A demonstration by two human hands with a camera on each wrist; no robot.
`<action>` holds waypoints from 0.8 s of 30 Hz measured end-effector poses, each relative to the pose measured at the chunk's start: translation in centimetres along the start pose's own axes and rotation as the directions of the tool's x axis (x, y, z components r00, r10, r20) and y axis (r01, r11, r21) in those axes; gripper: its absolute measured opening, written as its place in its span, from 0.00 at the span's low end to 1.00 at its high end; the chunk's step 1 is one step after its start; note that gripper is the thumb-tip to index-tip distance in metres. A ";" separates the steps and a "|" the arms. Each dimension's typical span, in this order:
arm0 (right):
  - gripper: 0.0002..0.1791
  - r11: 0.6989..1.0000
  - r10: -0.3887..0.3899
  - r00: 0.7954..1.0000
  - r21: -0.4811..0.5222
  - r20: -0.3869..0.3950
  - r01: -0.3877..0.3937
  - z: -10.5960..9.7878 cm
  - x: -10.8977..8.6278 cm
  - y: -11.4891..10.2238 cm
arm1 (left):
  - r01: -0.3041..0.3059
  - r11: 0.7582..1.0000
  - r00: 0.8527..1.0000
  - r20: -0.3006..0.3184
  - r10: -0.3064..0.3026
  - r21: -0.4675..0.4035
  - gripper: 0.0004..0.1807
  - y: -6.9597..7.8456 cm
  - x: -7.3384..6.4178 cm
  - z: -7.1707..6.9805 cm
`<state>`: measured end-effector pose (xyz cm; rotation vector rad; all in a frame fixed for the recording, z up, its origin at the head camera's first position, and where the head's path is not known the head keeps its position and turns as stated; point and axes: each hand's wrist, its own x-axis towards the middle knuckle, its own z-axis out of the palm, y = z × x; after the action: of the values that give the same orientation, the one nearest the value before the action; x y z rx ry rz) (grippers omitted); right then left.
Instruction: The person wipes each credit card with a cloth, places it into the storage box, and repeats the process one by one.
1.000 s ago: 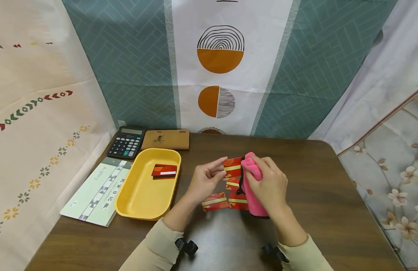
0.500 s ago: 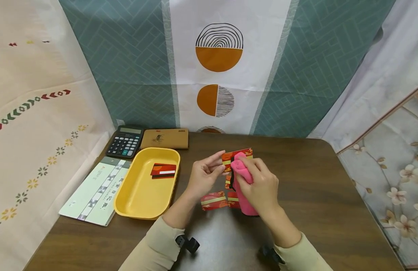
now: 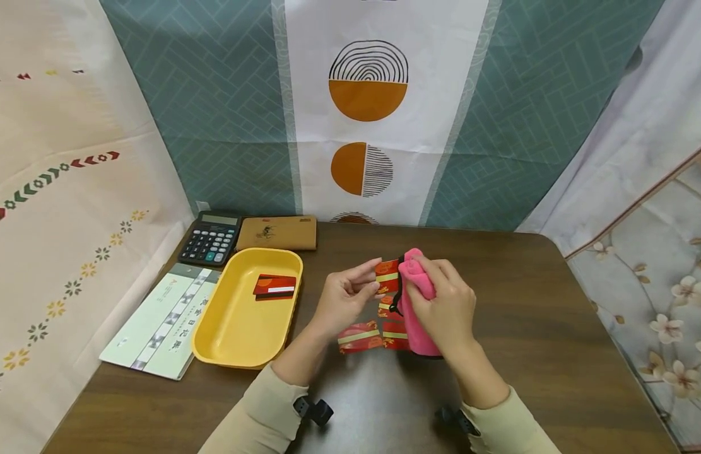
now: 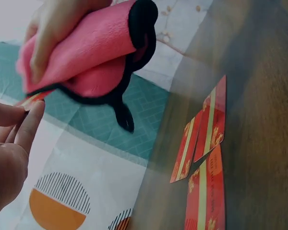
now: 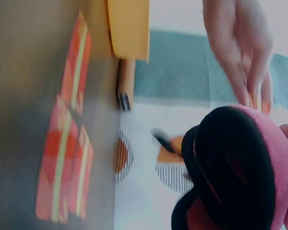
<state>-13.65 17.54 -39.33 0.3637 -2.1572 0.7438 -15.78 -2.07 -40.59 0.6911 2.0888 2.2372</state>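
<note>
My left hand (image 3: 346, 296) pinches a red card with a gold stripe (image 3: 387, 276) by its left edge, above the table. A folded pink cloth with black edging (image 3: 414, 309) is in my right hand (image 3: 448, 302), whose fingers and thumb grip it against the card. The cloth covers the card's right part. Under the hands, several similar red cards (image 3: 359, 337) lie on the table; the cloth partly hides them in the head view. The left wrist view shows three of these cards (image 4: 211, 120) lying close together, with the pink cloth (image 4: 86, 57) held well above them.
Left of the hands stands a yellow tray (image 3: 236, 334) with red cards (image 3: 274, 287) in it. Beyond it are a black calculator (image 3: 211, 238) and a tan wallet (image 3: 277, 233). A pale green booklet (image 3: 163, 321) lies at the tray's left, on the brown wooden table (image 3: 532, 328).
My right hand and the cloth have slid left across the card, then back right, again covering the card's right part. My left hand keeps its pinch, almost unmoved.
</note>
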 end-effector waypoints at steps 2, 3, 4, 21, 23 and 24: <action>0.23 0.999 -0.047 0.999 0.026 0.002 0.047 0.5 -0.5 -0.8 | 0.007 1.000 1.000 0.019 -0.008 0.021 0.24 -0.1 0.0 0.2; 0.23 0.997 -0.069 0.998 0.037 0.003 0.068 0.6 -0.7 -1.2 | 0.002 1.000 1.000 0.030 -0.003 0.021 0.24 -0.2 0.0 0.3; 0.23 0.996 -0.084 0.996 0.044 0.010 0.083 0.7 -0.8 -1.5 | 0.003 1.000 0.999 0.035 -0.004 0.024 0.24 -0.3 -0.1 0.4; 0.23 0.993 -0.097 0.995 0.076 0.022 0.095 1.3 -2.0 -1.6 | -0.009 1.000 0.996 -0.085 0.007 -0.022 0.23 0.0 -0.3 0.1; 0.24 0.996 -0.065 0.998 0.064 -0.002 0.065 1.1 -1.9 -1.1 | -0.012 0.999 0.997 -0.080 0.010 -0.031 0.23 0.1 -0.3 0.0; 0.23 0.997 -0.045 0.999 0.058 -0.015 0.045 0.9 -1.7 -0.8 | -0.016 0.999 0.997 -0.073 0.013 -0.036 0.23 0.1 -0.2 -0.1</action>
<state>-12.77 16.38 -40.78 0.4346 -2.1107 0.7826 -15.55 -2.24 -40.57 0.6348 2.0750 2.3366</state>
